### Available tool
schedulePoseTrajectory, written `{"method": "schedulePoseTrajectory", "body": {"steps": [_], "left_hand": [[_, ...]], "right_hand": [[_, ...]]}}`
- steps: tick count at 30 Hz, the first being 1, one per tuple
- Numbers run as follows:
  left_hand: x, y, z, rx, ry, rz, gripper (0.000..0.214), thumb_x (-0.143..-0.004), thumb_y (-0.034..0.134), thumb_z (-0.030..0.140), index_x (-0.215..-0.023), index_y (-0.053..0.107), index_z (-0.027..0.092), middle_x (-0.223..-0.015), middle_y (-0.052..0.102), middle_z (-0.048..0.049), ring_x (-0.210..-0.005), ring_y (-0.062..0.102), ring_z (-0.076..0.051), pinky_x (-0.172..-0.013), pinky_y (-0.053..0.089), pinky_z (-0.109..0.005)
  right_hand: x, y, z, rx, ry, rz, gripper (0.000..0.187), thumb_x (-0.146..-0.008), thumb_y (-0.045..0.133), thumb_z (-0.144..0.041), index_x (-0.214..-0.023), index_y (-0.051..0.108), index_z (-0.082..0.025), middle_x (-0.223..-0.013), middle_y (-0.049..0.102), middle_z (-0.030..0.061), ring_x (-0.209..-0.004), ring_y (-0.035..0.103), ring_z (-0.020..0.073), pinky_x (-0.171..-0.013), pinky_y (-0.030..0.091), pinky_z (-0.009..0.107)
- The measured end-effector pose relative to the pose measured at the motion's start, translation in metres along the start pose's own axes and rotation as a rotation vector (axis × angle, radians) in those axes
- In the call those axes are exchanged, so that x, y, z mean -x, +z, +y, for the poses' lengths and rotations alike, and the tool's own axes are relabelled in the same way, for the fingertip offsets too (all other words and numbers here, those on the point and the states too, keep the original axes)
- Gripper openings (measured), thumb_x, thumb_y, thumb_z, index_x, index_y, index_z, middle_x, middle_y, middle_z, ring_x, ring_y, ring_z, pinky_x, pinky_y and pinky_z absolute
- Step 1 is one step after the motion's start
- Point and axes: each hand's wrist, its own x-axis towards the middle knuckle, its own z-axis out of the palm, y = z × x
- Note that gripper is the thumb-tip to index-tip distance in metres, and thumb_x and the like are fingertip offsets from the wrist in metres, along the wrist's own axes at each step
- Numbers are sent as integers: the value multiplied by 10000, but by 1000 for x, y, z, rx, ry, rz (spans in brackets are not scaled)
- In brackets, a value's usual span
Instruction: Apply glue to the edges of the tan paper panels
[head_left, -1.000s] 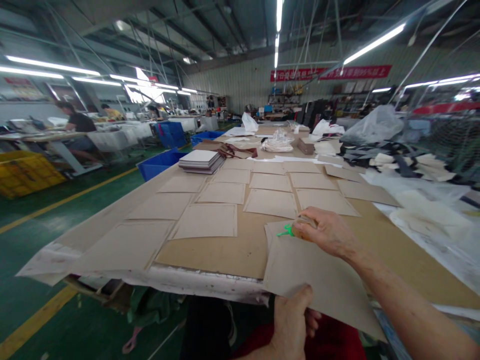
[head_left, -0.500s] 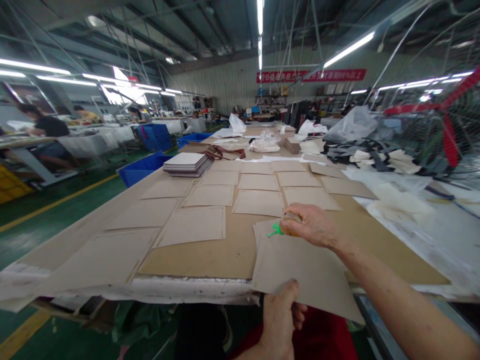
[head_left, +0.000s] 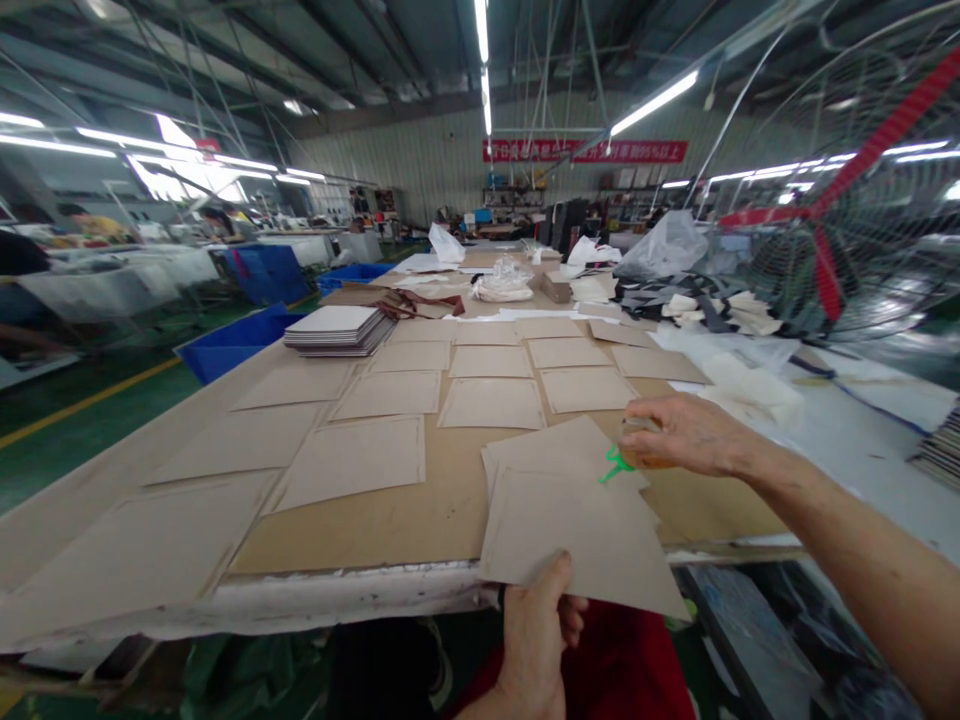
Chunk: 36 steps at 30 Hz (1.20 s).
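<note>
My left hand [head_left: 534, 625] pinches the near edge of a grey-brown cardboard sheet [head_left: 574, 530], thumb on top and fingers underneath. The sheet overhangs the table's front edge and lies over other sheets [head_left: 559, 440] that fan out behind it. In my right hand [head_left: 690, 432] is a small glue bottle [head_left: 639, 428] with amber contents, tilted so its green nozzle [head_left: 616, 464] points down at the sheet's far right edge. Whether the tip touches the board cannot be made out. My fingers cover much of the bottle.
Rows of similar cardboard sheets [head_left: 491, 402] cover the table [head_left: 352, 535]. A stack of boards [head_left: 337, 332] stands at the left beside brown straps [head_left: 420, 303]. Blue bins [head_left: 232, 345] are on the floor there. Fabric scraps [head_left: 675, 300] and a red-bladed fan [head_left: 821, 215] are at the right.
My right hand has moved the glue bottle rightward along the sheet's far edge, from its left part to its right end. My left hand keeps its grip. The view has turned slightly right.
</note>
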Motion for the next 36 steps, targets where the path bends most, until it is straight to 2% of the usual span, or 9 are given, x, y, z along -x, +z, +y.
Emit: {"method": "schedulePoseTrajectory", "body": {"steps": [4, 7, 15, 19, 23, 30, 33, 36], "left_hand": [[-2, 0, 0, -3, -6, -2, 383, -657, 639, 472, -712, 628, 93, -539, 591, -60, -420, 426, -89, -418, 291, -208], [-1, 0, 1, -19, -15, 0, 380, -655, 639, 473, -662, 616, 95, -539, 594, -68, -424, 430, -89, -424, 299, -211], [2, -1, 3, -24, 21, 10, 378, -647, 663, 476, -621, 602, 103, -536, 588, -59, -433, 432, -86, -432, 296, -204], [1, -1, 3, -22, 3, 16, 381, -647, 671, 479, -637, 602, 105, -536, 592, -60, -433, 437, -89, -438, 305, -208], [2, 0, 3, 12, -4, 10, 361, -653, 681, 460, -652, 599, 109, -549, 595, -54, -461, 453, -98, -451, 329, -214], [5, -1, 3, 37, 8, 0, 341, -658, 707, 433, -708, 626, 106, -566, 601, -44, -473, 473, -102, -448, 331, -209], [5, -1, 3, 23, 8, 8, 345, -668, 707, 439, -670, 636, 102, -576, 608, -51, -481, 475, -94, -461, 346, -205], [6, 0, 5, 14, 7, 18, 349, -664, 711, 442, -640, 635, 102, -574, 608, -54, -484, 478, -95, -467, 354, -204]], "right_hand": [[16, -5, 19, 46, 97, 8, 267, -828, 520, -456, -862, 631, -215, -726, 593, 16, -664, 537, 214, -545, 303, 289], [22, -7, 22, 44, 136, 4, 271, -825, 524, -474, -859, 631, -227, -719, 598, 5, -660, 541, 209, -548, 311, 285], [12, -2, 4, 27, 29, 35, 259, -837, 504, -452, -815, 609, -217, -756, 601, 9, -700, 540, 195, -562, 313, 270], [18, -3, 7, 58, 39, 33, 262, -850, 498, -453, -815, 608, -217, -770, 601, 12, -704, 538, 194, -587, 323, 277], [41, -7, 9, 3, 49, -12, 256, -859, 501, -447, -827, 604, -215, -741, 589, 2, -677, 528, 185, -586, 335, 277], [94, -11, -7, -150, -78, -172, 114, -878, 526, -326, -878, 604, -243, -781, 598, -30, -697, 536, 156, -626, 361, 267], [92, -9, -2, -120, -65, -107, 141, -875, 529, -360, -909, 601, -243, -830, 611, -15, -737, 547, 174, -646, 374, 275], [74, -2, 9, -5, -19, 25, 225, -864, 512, -416, -953, 604, -230, -910, 623, 17, -793, 559, 205, -673, 389, 297]]}}
